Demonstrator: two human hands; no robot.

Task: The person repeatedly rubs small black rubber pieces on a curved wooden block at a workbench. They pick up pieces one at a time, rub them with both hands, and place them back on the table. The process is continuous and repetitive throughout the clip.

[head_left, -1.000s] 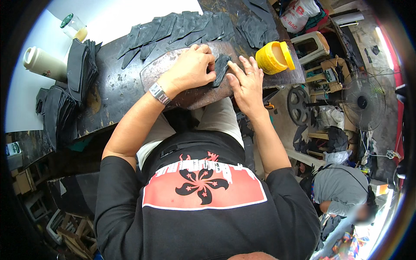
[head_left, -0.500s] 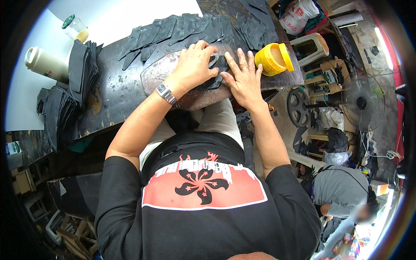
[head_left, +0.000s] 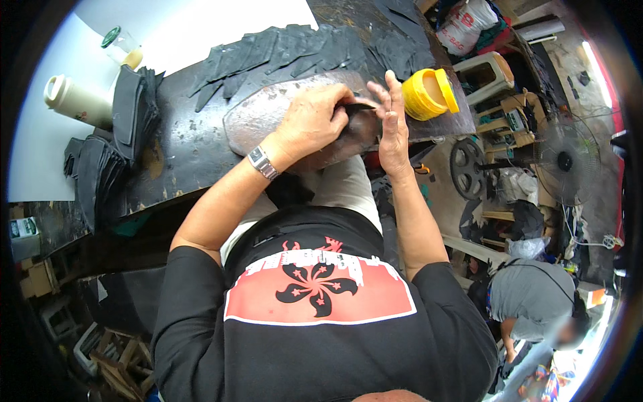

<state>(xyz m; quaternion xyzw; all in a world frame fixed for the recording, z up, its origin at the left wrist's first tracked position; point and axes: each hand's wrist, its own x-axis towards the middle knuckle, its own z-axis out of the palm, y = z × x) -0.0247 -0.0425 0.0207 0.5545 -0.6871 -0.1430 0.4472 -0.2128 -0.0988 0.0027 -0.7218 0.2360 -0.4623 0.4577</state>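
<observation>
My left hand [head_left: 316, 119] is closed with its fingertips curled round a black sheet piece [head_left: 362, 106], which looks like leather and is lifted off a worn brown board [head_left: 258, 119]. Most of that piece is hidden by the fingers. Upright on its edge, my right hand [head_left: 394, 130] has its fingers stretched out by the piece's right end; whether it touches the piece I cannot tell. Beyond the board lies an overlapping row of similar black pieces [head_left: 288, 50]. Just right of my right hand sits a yellow tub [head_left: 423, 95] with tan contents.
On the left of the dark table [head_left: 181, 110] stand stacks of black pieces [head_left: 134, 107], a cream tumbler [head_left: 77, 100] and a glass jar [head_left: 122, 45]. A white stool [head_left: 485, 77] and a fan [head_left: 564, 161] are to the right. Another person [head_left: 536, 298] bends over at lower right.
My right hand has turned from lying flat to standing on edge. The black piece has come up off the board in my left hand, which has shifted slightly right.
</observation>
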